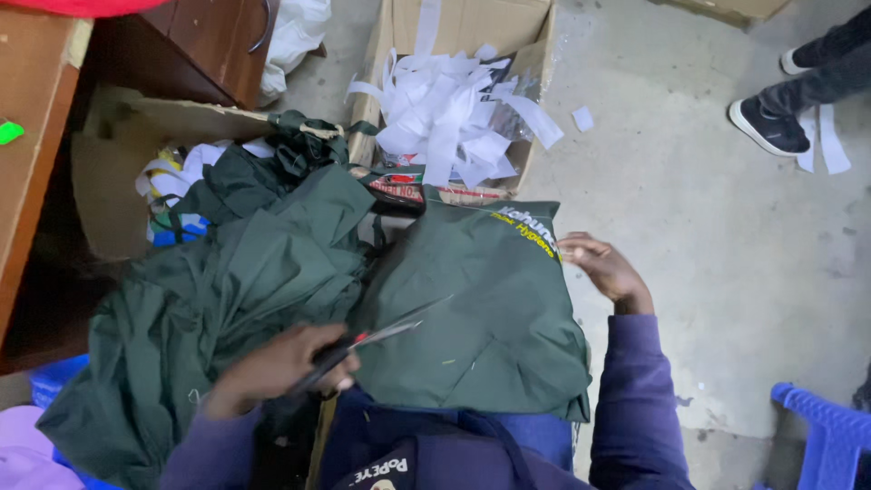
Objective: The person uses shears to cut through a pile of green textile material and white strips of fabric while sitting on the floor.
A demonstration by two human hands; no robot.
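A dark green garment (472, 299) with yellow lettering near its far edge lies spread across my lap. My left hand (277, 367) is shut on a pair of scissors (386, 334) with dark handles, the blades pointing right over the green cloth. My right hand (603, 266) rests at the garment's right edge, fingers curled on the fabric near the lettering. A heap of more dark green garments (227, 281) lies to the left, touching my left hand.
A cardboard box (535, 54) full of white strips stands ahead. Another open carton (118, 136) with cloth sits left, beside a wooden cabinet (195, 45). Another person's shoes (771, 122) are at the top right, a blue plastic chair (830, 436) at the lower right.
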